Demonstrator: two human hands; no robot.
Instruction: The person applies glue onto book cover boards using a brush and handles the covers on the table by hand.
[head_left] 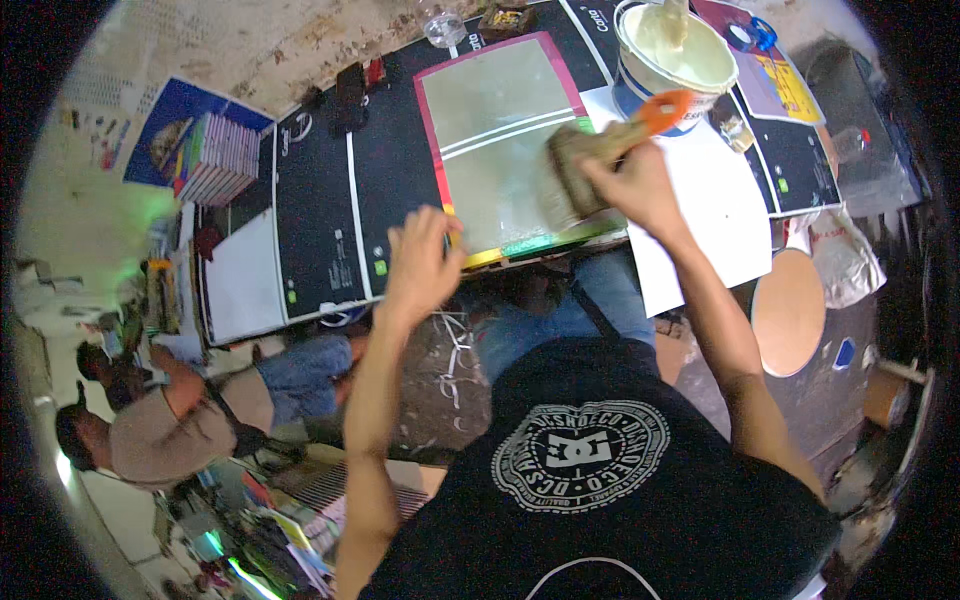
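My right hand (640,190) is closed around a wide brush with an orange-tipped handle (664,112). Its broad bristle head (575,178), smeared by motion, is over the right part of a glossy grey-green panel (490,105). Pink, yellow and green strips edge this panel, and two white lines cross it. My left hand (425,262) rests at the panel's near left corner, fingers slightly apart and bent. Beyond my right hand stands a white and blue bucket (628,72) of cream-coloured paste, with a paste-coated stick (676,22) in it.
Black boards with white lines (315,215) cover the table. White paper (715,215) lies under and beside my right forearm. A stack of books (222,160) stands far left; a clear cup (443,28) is at the back. Another person (170,430) sits at left. A round board (788,312) is at right.
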